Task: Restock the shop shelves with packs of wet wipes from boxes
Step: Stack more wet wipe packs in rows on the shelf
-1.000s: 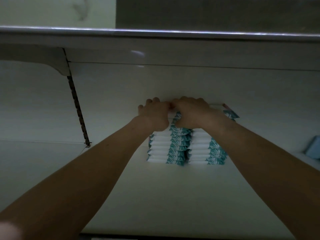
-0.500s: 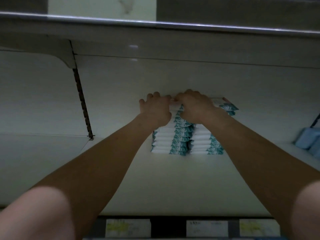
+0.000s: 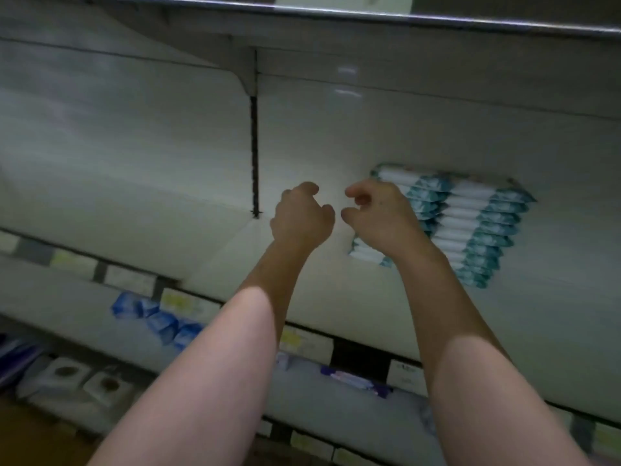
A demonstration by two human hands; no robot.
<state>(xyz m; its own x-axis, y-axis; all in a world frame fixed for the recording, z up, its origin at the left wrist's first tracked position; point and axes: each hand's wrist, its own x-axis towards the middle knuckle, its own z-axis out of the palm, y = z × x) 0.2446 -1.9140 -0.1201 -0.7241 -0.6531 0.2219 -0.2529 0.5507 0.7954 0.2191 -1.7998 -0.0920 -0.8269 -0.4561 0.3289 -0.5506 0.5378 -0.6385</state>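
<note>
Hiding the near-left corner of the stack of wet wipe packs (image 3: 470,227), the right hand (image 3: 376,216) hovered with its fingers loosely curled and nothing in them. Whether its wrist touched the packs could not be told. The left hand (image 3: 300,216) hung just beside it with a small gap between them; it was seen from behind, its fingers also loosely curled and holding nothing, the fingertips turned away from the camera. The packs, white with teal ends, lay flat in two side-by-side columns on the white shelf (image 3: 336,284), at the back against the pale rear panel (image 3: 437,129) and to the right of both hands. Print on the wrappers was too blurred to read. Both forearms ran out of the bottom edge. Left of the hands a dark slotted upright (image 3: 254,156) ran down the panel to the shelf, under the shelf above (image 3: 336,45), whose metal front edge crossed the top. Price labels (image 3: 181,302) sat along the shelf's front edge, unreadable. On a lower shelf lay blue packs (image 3: 161,322) and white packs (image 3: 84,378), smeared by motion, with more goods cut off at the left edge. The light was dim.
</note>
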